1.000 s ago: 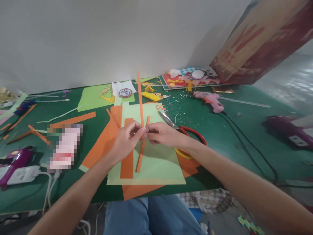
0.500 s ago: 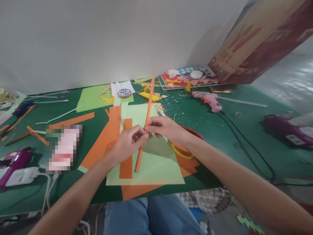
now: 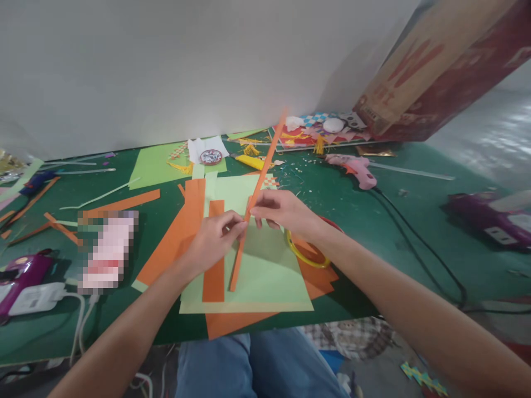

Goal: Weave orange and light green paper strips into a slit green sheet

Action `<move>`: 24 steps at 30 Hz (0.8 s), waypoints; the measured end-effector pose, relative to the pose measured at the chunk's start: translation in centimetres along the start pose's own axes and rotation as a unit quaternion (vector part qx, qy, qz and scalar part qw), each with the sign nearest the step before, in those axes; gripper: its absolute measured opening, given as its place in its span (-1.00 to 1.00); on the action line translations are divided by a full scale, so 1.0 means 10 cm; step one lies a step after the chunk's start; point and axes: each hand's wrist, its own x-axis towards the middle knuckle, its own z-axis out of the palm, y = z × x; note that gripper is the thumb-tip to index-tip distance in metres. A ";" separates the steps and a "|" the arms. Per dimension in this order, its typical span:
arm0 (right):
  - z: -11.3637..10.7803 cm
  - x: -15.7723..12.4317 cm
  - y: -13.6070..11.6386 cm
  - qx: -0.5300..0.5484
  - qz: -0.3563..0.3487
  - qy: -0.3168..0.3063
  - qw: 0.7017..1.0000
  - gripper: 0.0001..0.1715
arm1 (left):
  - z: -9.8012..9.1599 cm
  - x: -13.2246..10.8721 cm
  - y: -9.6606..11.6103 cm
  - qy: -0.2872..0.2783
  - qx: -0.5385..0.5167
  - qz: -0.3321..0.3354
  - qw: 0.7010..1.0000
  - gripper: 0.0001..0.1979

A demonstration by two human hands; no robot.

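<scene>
A long, narrow orange paper strip slants up and away, its upper end blurred. My left hand pinches it near the middle between thumb and forefinger. Just above, my right hand also has it between thumb and fingers. The strip's lower end lies over a pale green paper sheet. To the left of it, a wider orange strip rests flat on the same sheet. Beneath my right wrist is a yellow tape ring, partly covered.
On the green table are a pink glue gun with a black cord, a yellow cutter, a blurred-out pink phone and a purple power strip. Orange sheets spread left. A paper bag stands back right.
The orange strip's upper part has swung to the right and is more slanted. My right hand has shifted slightly up and right. My left hand has barely moved.
</scene>
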 end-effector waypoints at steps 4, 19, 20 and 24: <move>0.02 0.00 0.01 -0.089 0.000 -0.049 0.995 -0.91 | -0.01 0.00 0.00 0.006 0.018 0.000 1.000 -0.79; 0.07 -0.03 0.03 -0.225 0.007 -0.035 0.974 -0.91 | 0.01 -0.01 -0.04 -0.016 0.079 -0.001 0.997 -0.77; 0.08 -0.03 0.03 -0.220 0.011 -0.042 0.975 -0.89 | 0.01 -0.01 -0.04 -0.018 0.084 -0.002 0.996 -0.77; 0.09 -0.04 0.05 -0.188 0.026 -0.055 0.980 -0.87 | 0.01 -0.02 -0.07 -0.030 0.086 0.002 0.996 -0.77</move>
